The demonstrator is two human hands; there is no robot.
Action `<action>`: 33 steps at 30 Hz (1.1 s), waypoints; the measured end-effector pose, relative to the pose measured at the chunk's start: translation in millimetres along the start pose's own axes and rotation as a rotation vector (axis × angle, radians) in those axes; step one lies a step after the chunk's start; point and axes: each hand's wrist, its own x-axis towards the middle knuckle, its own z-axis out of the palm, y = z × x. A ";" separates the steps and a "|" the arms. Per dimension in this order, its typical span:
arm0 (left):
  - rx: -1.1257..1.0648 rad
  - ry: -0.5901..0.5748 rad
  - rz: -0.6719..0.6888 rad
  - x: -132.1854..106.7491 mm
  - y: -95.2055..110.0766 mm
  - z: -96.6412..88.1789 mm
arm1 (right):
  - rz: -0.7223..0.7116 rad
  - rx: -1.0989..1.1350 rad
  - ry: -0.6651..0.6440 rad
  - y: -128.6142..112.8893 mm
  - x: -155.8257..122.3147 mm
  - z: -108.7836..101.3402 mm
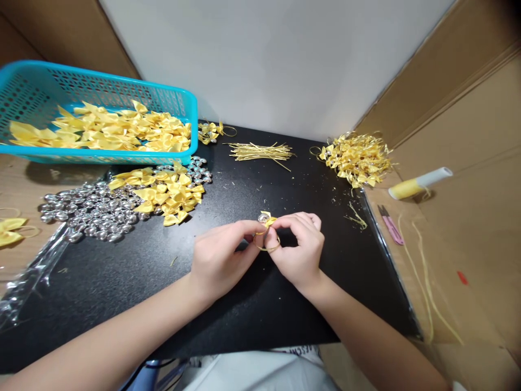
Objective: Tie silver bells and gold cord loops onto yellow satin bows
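Note:
Over the middle of the black table, my left hand (pixel 222 258) and my right hand (pixel 299 247) meet with fingertips closed on one small ornament. It has a yellow ribbon bow (pixel 269 221) with a silver bead (pixel 262 217) against it. A thin gold cord loop (pixel 266 250) hangs below, between my thumbs. My fingers partly cover the bow and the cord, so the exact grip of each hand is hidden. Both forearms reach in from the near edge.
A blue basket (pixel 134 155) of yellow bows stands back left, with silver beads (pixel 100 209) and loose bows (pixel 175 195) before it. Gold cords (pixel 260 152) lie behind my hands. Finished-looking ornaments (pixel 358 157), pink-handled snips (pixel 393 228) and a white-yellow roll (pixel 421 183) are on the right.

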 end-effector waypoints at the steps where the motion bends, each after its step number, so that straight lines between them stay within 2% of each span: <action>1: -0.019 -0.008 -0.012 0.3 -0.2 -0.8 | 0.001 -0.002 -0.006 0.1 0.5 -0.3; 8: -0.151 -0.072 -0.179 4.1 -1.7 -4.6 | 0.006 -0.028 -0.074 -0.1 6.3 -4.8; 13: -0.234 -0.103 -0.231 6.4 -2.5 -4.1 | 0.023 -0.037 -0.110 -0.2 8.2 -8.3; 20: -0.266 -0.174 -0.235 10.1 -2.9 -4.9 | 0.050 -0.024 -0.155 2.2 7.3 -12.1; 33: -0.264 -0.217 -0.172 9.7 -3.7 -4.3 | 0.034 -0.045 -0.193 3.2 6.8 -9.8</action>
